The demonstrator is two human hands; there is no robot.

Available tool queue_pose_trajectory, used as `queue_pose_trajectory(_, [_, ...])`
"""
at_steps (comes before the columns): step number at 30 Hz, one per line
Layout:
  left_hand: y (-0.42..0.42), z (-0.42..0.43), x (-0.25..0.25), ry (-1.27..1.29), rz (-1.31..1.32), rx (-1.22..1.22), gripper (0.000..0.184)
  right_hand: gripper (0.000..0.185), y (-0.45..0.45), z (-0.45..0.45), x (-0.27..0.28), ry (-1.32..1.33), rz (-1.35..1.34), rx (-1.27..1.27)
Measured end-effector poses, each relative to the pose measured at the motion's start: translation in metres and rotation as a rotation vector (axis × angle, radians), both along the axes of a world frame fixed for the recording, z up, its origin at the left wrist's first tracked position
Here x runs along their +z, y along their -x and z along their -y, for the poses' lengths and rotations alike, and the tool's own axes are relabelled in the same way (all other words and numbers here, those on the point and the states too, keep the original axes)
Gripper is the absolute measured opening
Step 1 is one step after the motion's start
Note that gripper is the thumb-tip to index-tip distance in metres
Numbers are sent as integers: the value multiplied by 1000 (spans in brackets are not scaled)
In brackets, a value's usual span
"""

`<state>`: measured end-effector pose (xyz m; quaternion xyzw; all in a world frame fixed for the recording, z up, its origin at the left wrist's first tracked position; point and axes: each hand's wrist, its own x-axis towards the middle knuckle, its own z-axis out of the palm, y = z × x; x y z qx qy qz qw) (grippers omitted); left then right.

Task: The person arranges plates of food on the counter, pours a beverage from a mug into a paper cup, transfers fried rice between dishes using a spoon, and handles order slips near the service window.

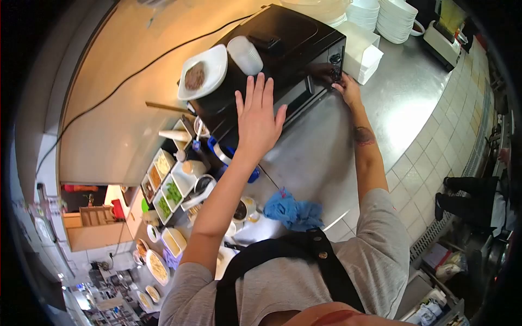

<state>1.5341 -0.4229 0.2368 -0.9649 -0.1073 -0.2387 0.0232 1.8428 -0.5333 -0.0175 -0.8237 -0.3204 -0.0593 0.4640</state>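
My left hand is spread flat, palm down, against the top front edge of a black microwave-like oven. It holds nothing. At the oven's right front corner, my right hand has its fingers bent at the lower knob of the control panel; the fingertips are partly hidden. On top of the oven, beyond my left hand, stand a white dish with a brown patty-like food and a stack of white cups.
A blue cloth lies on the steel counter. Trays of chopped food stand at the left. White bowls, a white box and a scale-like appliance are at the back right. Another person's dark-clothed legs show at far right.
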Motion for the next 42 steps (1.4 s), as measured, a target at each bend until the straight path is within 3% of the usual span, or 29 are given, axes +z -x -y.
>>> queue_pose_trajectory(2, [-25, -7, -10, -45, -68, 68, 61, 59, -4, 3, 4, 62, -77, 34])
queue_pose_trajectory(5, [-32, 1, -16, -86, -68, 96, 68, 56, 2, -5, 8, 184, 194, -206])
queue_pose_trajectory(6, [-31, 5, -18, -89, -71, 99, 71, 52, 2, -4, 12, 212, 84, -194])
queue_pose_trajectory(10, [-20, 12, -18, -94, -70, 40, 71, 50, 9, 1, 14, 127, 75, -153])
queue_pose_trajectory(13, [-7, 24, -13, -65, -82, 9, 70, 49, 12, 9, -13, -79, 131, -166])
queue_pose_trajectory(14, [-1, 29, -13, -51, -69, -8, 70, 48, 16, 16, -20, -202, 15, -122])
queue_pose_trajectory(16, [13, 40, -15, -11, -45, -55, 69, 38, 15, 42, -69, -99, 46, 11])
queue_pose_trajectory(17, [19, 46, -15, 21, -26, -76, 68, 34, 28, 61, -48, -43, 62, 78])
queue_pose_trajectory(18, [26, 51, -16, 55, -5, -94, 68, 20, 44, 85, -29, -3, -132, 138])
queue_pose_trajectory(21, [44, 64, -20, 149, 51, -124, 65, 19, 48, 132, 40, 304, -236, 178])
queue_pose_trajectory(23, [49, 68, -20, 192, 73, -124, 64, 20, 20, 151, 56, 317, -23, 23])
queue_pose_trajectory(25, [50, 75, -20, 219, 90, -113, 60, 20, -9, 159, 83, 294, 18, -146])
queue_pose_trajectory(31, [42, 84, -17, 283, 98, -20, 49, 20, -94, 106, 117, 269, 284, -123])
queue_pose_trajectory(34, [31, 94, -10, 421, 147, 85, 41, 15, -125, 73, 113, 515, 357, -48])
queue_pose_trajectory(36, [18, 107, 1, 524, 136, 149, 36, 13, -137, 64, 111, 533, 398, -34])
queue_pose_trajectory(39, [-21, 130, 26, 663, 176, 44, 34, 11, -149, 70, 115, 563, 465, 37])
queue_pose_trajectory(42, [-62, 146, 45, 633, 86, -27, 33, 11, -150, 84, 138, 482, 555, 59])
